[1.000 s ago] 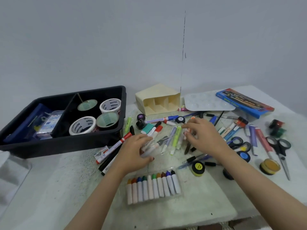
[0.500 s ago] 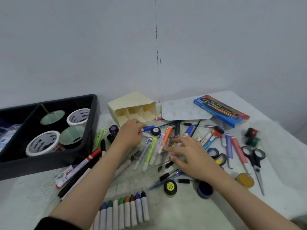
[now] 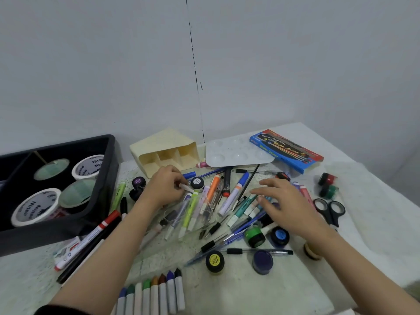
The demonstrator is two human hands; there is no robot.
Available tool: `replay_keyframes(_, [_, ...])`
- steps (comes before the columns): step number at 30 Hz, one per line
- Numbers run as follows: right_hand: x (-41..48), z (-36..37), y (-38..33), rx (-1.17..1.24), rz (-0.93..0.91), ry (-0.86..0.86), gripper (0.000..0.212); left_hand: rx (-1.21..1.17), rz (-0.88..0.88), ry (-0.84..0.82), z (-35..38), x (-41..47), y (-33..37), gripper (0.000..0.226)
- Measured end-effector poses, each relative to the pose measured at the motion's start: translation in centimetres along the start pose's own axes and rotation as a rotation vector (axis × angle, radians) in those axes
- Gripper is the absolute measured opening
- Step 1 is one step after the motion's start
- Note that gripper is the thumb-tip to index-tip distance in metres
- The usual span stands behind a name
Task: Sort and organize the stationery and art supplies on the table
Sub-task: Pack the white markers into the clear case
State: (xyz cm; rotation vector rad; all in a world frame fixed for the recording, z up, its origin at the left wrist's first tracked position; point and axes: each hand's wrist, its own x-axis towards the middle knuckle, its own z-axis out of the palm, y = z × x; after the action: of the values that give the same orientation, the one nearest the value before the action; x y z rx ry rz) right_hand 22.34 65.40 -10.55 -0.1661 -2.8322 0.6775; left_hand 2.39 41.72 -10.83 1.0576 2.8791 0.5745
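Observation:
A heap of pens and markers [image 3: 211, 201] covers the middle of the table. My left hand [image 3: 164, 188] is at its far left side and pinches a small white crayon-like stick [image 3: 186, 188] beside a black paint pot with a white label [image 3: 197, 183]. My right hand [image 3: 287, 204] lies flat with straight fingers over teal and blue pens [image 3: 244, 206] at the heap's right. A cream desk organiser [image 3: 167, 151] lies on its side behind the left hand. A row of oil pastels [image 3: 154, 294] lies near the front edge.
A black tray [image 3: 106, 178] at the left holds tape rolls [image 3: 34, 208]. A white palette [image 3: 236, 153] and blue watercolour box [image 3: 286, 151] lie at the back. Scissors [image 3: 329, 211], red and green pots [image 3: 328, 184], and yellow [image 3: 214, 261], dark blue [image 3: 262, 261] and green pots [image 3: 254, 236] lie right and front.
My left hand has gone from the front of the heap to its far side and pinched the white stick. My right hand has slid right and spread over the pens. The view shifted.

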Motion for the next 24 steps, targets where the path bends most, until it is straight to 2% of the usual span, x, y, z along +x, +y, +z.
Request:
replay_keyframes(4, [-0.2, -0.9, 1.4, 0.009, 0.060, 0.042, 0.028, -0.037, -0.038, -0.010, -0.4, -0.1, 0.4, 0.007])
replay_keyframes(7, [-0.4, -1.2, 2.1, 0.022, 0.094, 0.057, 0.028, -0.148, -0.084, 0.000, -0.8, -0.5, 0.7, 0.012])
replay_keyframes(17, [0.1, -1.7, 2.7, 0.039, 0.105, 0.039, 0.028, -0.950, -0.294, 0.221, -2.3, -2.6, 3.8, 0.022])
replay_keyframes(24, [0.3, -1.8, 2.8, -0.050, -0.002, -0.154, 0.022, -1.190, -0.308, 0.175, -2.1, -3.7, 5.9, 0.017])
